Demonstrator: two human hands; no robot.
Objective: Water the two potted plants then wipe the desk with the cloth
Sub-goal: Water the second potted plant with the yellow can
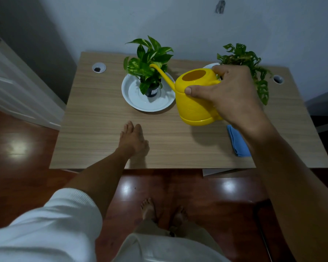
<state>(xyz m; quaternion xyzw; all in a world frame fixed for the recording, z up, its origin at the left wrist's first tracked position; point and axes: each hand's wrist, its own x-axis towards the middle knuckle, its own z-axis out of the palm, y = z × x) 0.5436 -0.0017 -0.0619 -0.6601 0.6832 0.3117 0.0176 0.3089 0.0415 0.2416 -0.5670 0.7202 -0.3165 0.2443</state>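
Watering can (195, 97), yellow, is held above the tabletop (95, 118) by the right hand (227, 93), grip clamped on its handle side, thumb pressed on the upper body. Can is tilted left; long spout tip sits in the leaves of the left plant (150, 59). That plant is in a dark pot standing in a white saucer (129, 91), centre-back of the tabletop. Second plant (244, 61) is at back right, mostly behind the hand; a bit of white saucer shows beside it. Blue cloth (238, 142) lies folded near the front right edge, partly hidden by the right forearm. Left hand (133, 138) rests on the tabletop near the front, fingers together and extended, holding nothing. No water stream discernible.
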